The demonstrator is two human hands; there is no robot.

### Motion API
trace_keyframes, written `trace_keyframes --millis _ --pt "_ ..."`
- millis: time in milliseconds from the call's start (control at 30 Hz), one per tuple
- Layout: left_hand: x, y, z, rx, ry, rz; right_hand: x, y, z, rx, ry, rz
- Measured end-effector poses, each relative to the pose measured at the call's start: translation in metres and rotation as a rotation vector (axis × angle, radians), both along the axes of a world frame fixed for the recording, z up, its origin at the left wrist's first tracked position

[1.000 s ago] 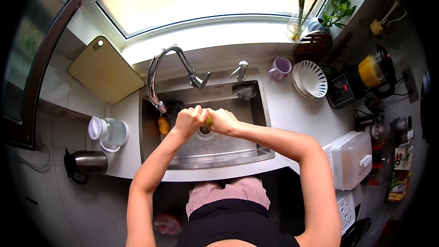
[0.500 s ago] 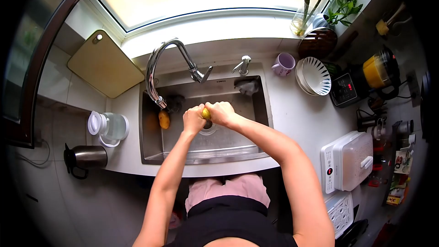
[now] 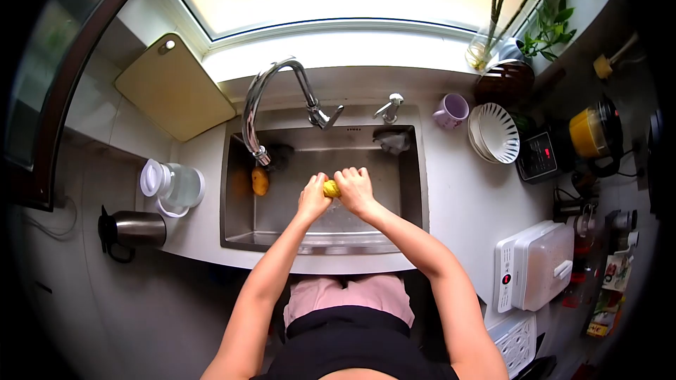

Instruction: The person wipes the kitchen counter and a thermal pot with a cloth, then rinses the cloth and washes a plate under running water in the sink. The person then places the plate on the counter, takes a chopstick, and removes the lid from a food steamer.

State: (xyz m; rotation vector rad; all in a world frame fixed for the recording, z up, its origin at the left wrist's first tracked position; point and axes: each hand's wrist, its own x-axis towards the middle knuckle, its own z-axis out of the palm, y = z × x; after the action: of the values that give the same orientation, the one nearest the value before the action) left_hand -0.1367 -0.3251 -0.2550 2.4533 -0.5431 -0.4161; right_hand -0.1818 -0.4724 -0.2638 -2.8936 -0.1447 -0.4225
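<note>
Over the middle of the sink point(image 3: 243, 238), my left hand point(image 3: 314, 197) and my right hand point(image 3: 355, 188) are held close together, fingers closed. Between them shows a crumpled yellow thing point(image 3: 331, 189) that looks like a cloth. Each hand grips one end of it, and most of it is hidden in the fists. A yellow-orange oval thing, like a mango point(image 3: 260, 181), sits at the sink's left side, below the spout of the chrome faucet point(image 3: 252, 109). Dark, crumpled grey material point(image 3: 393, 142) lies in the sink's back right corner.
A glass jug point(image 3: 179, 186) and a steel kettle point(image 3: 139, 229) stand left of the sink, below a leaning cutting board point(image 3: 176, 91). To the right are a purple mug point(image 3: 451, 110), striped bowls point(image 3: 501, 134), a blender point(image 3: 584, 139) and a white lidded appliance point(image 3: 539, 264).
Both hands have shifted slightly toward me with the yellow thing between them, and more of it shows. The right hand's knuckles have turned upward. The camera view has shifted a little.
</note>
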Motion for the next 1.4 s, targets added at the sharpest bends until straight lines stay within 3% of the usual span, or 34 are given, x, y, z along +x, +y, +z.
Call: trace_keyframes --millis 33,100,133,233,300,333,367,433,467,500,533,567,633,667,733,800,900,1000,1033,1100,1167,1200,1300,1333,1367,1400 --pt "0.004 0.005 0.004 -0.002 -0.001 0.012 0.0 -0.004 0.007 -0.044 0.014 0.002" --pt "0.018 0.017 0.021 -0.399 0.274 -0.131 -0.009 -0.009 0.035 0.179 0.091 0.029" --pt "0.023 0.02 0.029 -0.648 0.68 -0.1 -0.012 -0.01 0.042 0.171 0.088 0.046" --pt "0.038 0.035 0.041 -0.882 1.138 -0.074 -0.028 -0.006 0.04 0.387 0.194 -0.06" --pt "0.043 0.031 -0.065 -0.202 0.883 -0.093 -0.043 -0.002 -0.003 0.537 0.079 -0.13" --pt "0.019 0.032 -0.067 -0.211 0.884 -0.077 -0.048 -0.007 -0.034 0.547 0.554 -0.297" --pt "-0.007 0.023 -0.063 -0.063 0.563 -0.084 -0.044 -0.022 -0.055 0.511 1.013 -0.459" --pt "-0.036 0.027 -0.048 0.278 -0.071 -0.084 -0.065 -0.016 -0.062 0.534 0.755 -0.566" --pt "-0.019 0.025 -0.049 0.268 -0.088 -0.06 -0.068 -0.013 -0.049 0.693 0.683 -0.509" --pt "-0.015 0.03 -0.053 0.301 0.158 0.022 -0.066 -0.009 -0.04 0.684 0.697 -0.495" --pt "-0.025 0.036 -0.057 0.33 0.422 0.1 -0.066 -0.001 -0.024 0.835 0.659 -0.444" --pt "-0.027 0.04 -0.046 0.199 0.456 0.13 -0.059 0.005 -0.014 0.983 0.599 -0.38" --pt "-0.025 0.05 -0.092 -0.515 0.685 0.368 -0.048 0.02 -0.006 1.096 0.619 -0.228" --pt "-0.024 0.055 -0.069 -0.522 0.665 0.393 -0.042 0.028 -0.017 1.042 0.543 -0.111" --pt "-0.034 0.068 -0.018 -0.873 0.577 0.444 -0.043 0.045 -0.025 0.99 0.478 0.026" --pt "-0.033 0.095 0.012 -0.894 0.411 0.416 -0.036 0.06 -0.006 1.302 0.645 0.163" --pt "-0.043 0.147 0.063 -0.744 0.148 0.419 -0.024 0.076 0.026 1.414 0.563 0.204" --pt "-0.066 0.206 0.124 -0.163 -0.345 0.267 -0.009 0.1 0.081 1.065 0.454 0.28" --pt "-0.072 0.227 0.124 -0.111 -0.444 0.224 -0.007 0.113 0.099 1.007 0.439 0.311" --pt "-0.085 0.268 0.143 -0.145 -0.368 0.268 -0.003 0.146 0.121 1.018 0.586 0.364" --pt "-0.098 0.313 0.156 -0.275 -0.358 0.32 -0.003 0.187 0.135 1.617 0.895 0.523" --pt "-0.105 0.336 0.161 -0.264 -0.35 0.329 -0.001 0.207 0.138 1.656 0.937 0.575" --pt "-0.124 0.402 0.165 -0.381 -0.178 0.325 0.008 0.274 0.124 1.747 0.85 0.522" --pt "-0.131 0.419 0.162 -0.601 -0.074 0.358 0.011 0.29 0.12 2.211 0.959 0.774" --pt "-0.135 0.434 0.163 -0.599 -0.088 0.363 -0.003 0.316 0.148 2.332 0.851 0.694" --pt "-0.137 0.445 0.165 -0.775 -0.053 0.424 -0.011 0.346 0.159 2.403 0.744 0.632"
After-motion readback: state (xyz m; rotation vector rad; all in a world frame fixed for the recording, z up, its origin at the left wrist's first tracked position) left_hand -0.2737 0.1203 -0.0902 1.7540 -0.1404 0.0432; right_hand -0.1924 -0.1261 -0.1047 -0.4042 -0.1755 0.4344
